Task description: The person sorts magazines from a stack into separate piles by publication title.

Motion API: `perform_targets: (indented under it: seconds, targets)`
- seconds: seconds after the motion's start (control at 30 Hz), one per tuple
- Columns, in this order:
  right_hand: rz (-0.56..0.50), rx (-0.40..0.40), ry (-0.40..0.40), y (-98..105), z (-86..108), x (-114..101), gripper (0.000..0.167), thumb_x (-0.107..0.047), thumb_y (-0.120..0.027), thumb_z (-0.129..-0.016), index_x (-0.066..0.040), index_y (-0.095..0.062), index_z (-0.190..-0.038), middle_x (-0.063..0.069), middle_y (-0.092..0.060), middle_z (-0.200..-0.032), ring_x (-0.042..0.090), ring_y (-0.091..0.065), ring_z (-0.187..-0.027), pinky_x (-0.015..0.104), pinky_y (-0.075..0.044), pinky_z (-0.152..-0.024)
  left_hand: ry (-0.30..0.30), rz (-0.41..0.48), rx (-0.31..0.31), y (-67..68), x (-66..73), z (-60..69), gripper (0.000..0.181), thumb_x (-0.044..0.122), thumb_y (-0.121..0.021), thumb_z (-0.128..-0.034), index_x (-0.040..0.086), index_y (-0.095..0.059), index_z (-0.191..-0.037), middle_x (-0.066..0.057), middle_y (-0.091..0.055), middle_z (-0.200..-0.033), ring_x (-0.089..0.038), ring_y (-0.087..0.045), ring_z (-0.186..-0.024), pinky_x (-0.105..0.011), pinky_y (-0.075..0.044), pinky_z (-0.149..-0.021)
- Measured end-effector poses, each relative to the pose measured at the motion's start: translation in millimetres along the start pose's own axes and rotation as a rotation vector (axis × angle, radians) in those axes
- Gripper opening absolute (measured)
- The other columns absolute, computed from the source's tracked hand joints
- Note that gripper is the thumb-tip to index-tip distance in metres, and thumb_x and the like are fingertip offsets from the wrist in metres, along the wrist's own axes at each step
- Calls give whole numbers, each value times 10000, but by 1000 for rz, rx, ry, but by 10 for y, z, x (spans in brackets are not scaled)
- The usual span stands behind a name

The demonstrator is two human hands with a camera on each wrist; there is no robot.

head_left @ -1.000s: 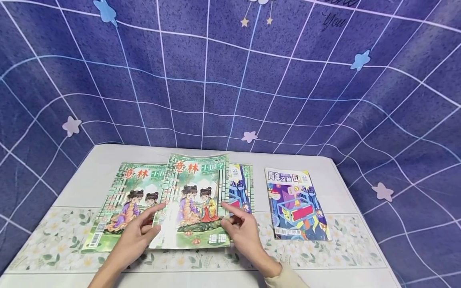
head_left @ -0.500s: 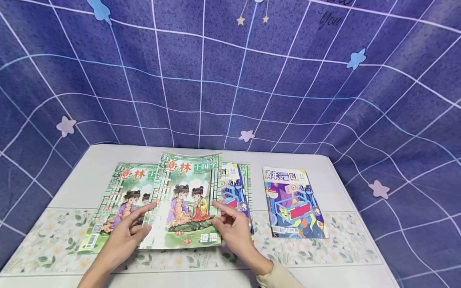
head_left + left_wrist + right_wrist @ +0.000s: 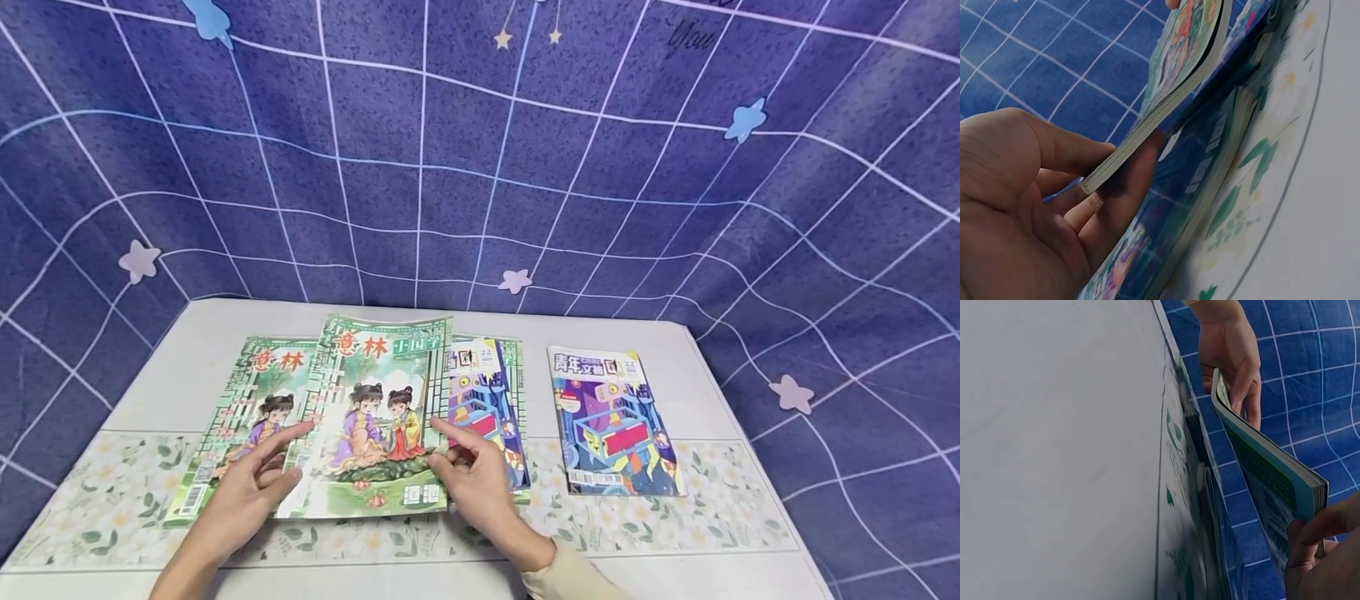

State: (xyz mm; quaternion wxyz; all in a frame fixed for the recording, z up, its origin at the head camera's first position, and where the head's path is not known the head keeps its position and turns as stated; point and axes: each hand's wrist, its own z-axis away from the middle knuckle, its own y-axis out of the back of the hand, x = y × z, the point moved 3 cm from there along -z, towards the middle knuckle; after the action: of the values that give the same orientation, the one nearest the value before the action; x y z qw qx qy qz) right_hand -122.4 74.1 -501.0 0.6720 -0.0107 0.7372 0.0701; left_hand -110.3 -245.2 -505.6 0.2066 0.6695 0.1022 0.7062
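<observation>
A green-covered magazine, with two cartoon children under red lettering, is held raised over the table between both hands. My left hand pinches its left edge, thumb on one face and fingers on the other in the left wrist view. At the right edge, my right hand pinches it too. Partly covered behind it lies a matching green magazine on the left. To the right, a blue-purple magazine lies partly hidden over another green one, of which a strip shows.
Farther right, apart from the others, a second blue-purple magazine lies flat. The white table has a floral band across it. A dark blue gridded cloth with stars hangs behind and at the sides.
Both hands have moved left together with the held green magazine. More of the blue-purple magazine shows on its right, and less of the green one on its left.
</observation>
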Motion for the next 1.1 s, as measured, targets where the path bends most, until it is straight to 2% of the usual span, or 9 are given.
perform_targets:
  seconds: [0.1, 0.2, 0.23, 0.3, 0.4, 0.5, 0.53, 0.8, 1.1]
  targets:
    - [-10, -6, 5, -40, 9, 11, 494, 33, -793, -971, -64, -735, -1452, 121, -635, -952, 10, -444, -643, 127, -366, -560, -16, -9, -28, 49, -33, -1, 653, 107, -671, -1113, 206, -438, -1715, -252, -536, -1606, -358, -687, -1318, -601, -476, -1188]
    - [-21, -13, 5, -88, 13, 28, 493, 32, -793, -973, -59, -732, -1454, 105, -641, -933, -10, -416, -593, 127, -369, -540, -38, 16, -38, 94, -99, -3, 636, 119, -670, -1119, 161, -439, -1710, -264, -530, -1583, -175, -701, -1233, -325, -554, -1107]
    - [-23, -15, 6, -104, 13, 32, 493, 34, -793, -974, -57, -731, -1455, 104, -645, -919, -13, -409, -577, 128, -370, -533, -38, 34, -38, 105, -122, -4, 629, 123, -668, -1121, 150, -441, -1707, -254, -633, -1353, -81, -696, -1076, -224, -549, -1003]
    - [-28, -21, 4, -138, 9, 37, 493, 38, -790, -974, -53, -730, -1454, 102, -653, -902, -17, -407, -563, 129, -377, -530, -43, 53, -36, 130, -165, 0, 621, 146, -670, -1125, 137, -444, -1704, -264, -630, -1351, 70, -618, -1006, -80, -451, -915]
    - [-27, -30, -5, -182, 3, 44, 489, 40, -780, -983, -57, -728, -1459, 93, -652, -884, -18, -388, -542, 133, -371, -527, -49, 87, -43, 158, -215, 13, 628, 168, -675, -1126, 109, -433, -1703, -325, -459, -1629, -181, -677, -1284, -55, -434, -914]
    - [-36, -35, -4, -214, -1, 45, 487, 42, -772, -990, -56, -724, -1464, 128, -659, -885, -15, -369, -529, 139, -364, -528, -63, 74, -30, 178, -254, 24, 630, 188, -681, -1125, 122, -440, -1703, -290, -276, -1768, -121, -459, -1529, -20, -391, -981]
    - [-37, -35, 0, -223, -3, 46, 487, 41, -769, -992, -56, -723, -1466, 137, -661, -882, -14, -360, -519, 140, -360, -525, -66, 76, -26, 186, -266, 28, 630, 187, -680, -1125, 124, -439, -1704, -285, -274, -1771, -211, -424, -1571, -17, -389, -987]
    - [-44, -44, 27, -295, -19, 61, 508, 47, -754, -995, -73, -710, -1487, 86, -691, -821, -23, -331, -480, 135, -336, -496, -95, 55, -8, 266, -332, 44, 614, 164, -649, -1140, 140, -430, -1713, -290, -291, -1772, 187, -447, -1347, -19, -404, -994]
    - [-50, -67, 65, -387, -42, 43, 492, 48, -733, -1017, -44, -692, -1499, 154, -663, -813, -30, -308, -478, 142, -319, -507, -74, 49, 44, 334, -390, 60, 594, 150, -642, -1143, 138, -450, -1705, -46, -382, -1715, 175, -556, -1204, -15, -403, -960]
